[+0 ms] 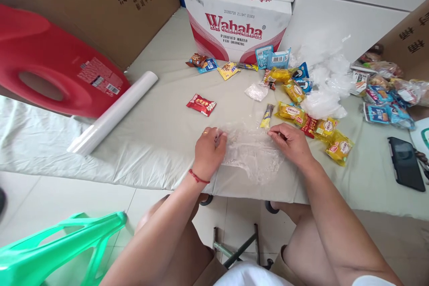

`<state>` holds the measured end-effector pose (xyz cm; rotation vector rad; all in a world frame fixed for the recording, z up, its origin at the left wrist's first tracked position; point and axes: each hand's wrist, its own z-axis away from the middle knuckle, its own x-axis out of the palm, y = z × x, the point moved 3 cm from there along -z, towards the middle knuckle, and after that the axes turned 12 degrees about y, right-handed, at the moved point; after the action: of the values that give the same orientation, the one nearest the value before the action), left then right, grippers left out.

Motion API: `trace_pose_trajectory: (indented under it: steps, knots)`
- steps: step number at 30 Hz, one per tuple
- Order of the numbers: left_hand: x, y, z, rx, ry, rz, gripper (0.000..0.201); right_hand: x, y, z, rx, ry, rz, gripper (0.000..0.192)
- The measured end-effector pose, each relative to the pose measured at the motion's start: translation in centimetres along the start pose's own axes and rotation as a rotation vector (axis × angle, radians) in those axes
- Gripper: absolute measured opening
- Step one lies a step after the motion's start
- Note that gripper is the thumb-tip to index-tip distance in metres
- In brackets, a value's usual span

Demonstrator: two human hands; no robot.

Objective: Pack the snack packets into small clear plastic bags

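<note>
Because it is thin, clear and crinkled, the plastic sheet (253, 154) between the two hands looks nearly weightless, limp and clingy; it would likely fold onto itself or tear if pulled hard, so the edges and corners seem the best places to take hold, with a light pinch and even tension.

From the head camera, the sheet lies flat on the desk (161, 134) near its front edge, straight ahead of the person. The left hand (209, 152) sits at the sheet's nine o'clock edge, fingers curled down and pressed together on the plastic, apparently pinching or pinning that edge; the fingertips are partly hidden, so I cannot tell which. The right hand (291, 143) rests at the sheet's two o'clock corner, fingers bunched and bent, touching the plastic there.

At twelve o'clock from the sheet lies a small yellow snack stick (267, 116), with a red packet (201, 104) at eleven o'clock. Yellow snack packets (295, 114) crowd just past the right hand. A roll of film (112, 114) lies well apart at ten o'clock, and a phone (405, 163) at three o'clock.
</note>
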<state>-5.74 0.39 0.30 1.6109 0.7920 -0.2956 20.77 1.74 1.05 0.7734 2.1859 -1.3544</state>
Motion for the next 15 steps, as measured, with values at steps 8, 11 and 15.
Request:
trace_pose_trajectory:
  steps: [8,11,15]
  knots:
    - [-3.3,-1.6,-0.3,-0.043,0.223,-0.35,0.038,0.6,0.1,-0.7,-0.023,-0.085,-0.107,0.021]
    - [-2.6,0.3,0.9,0.112,0.351,-0.388,0.047,1.8,-0.3,-1.1,-0.036,-0.149,-0.133,0.022]
    - [-0.3,2.6,2.4,0.326,0.23,-0.353,0.036,3.0,-0.7,-1.4,-0.061,-0.209,-0.146,0.023]
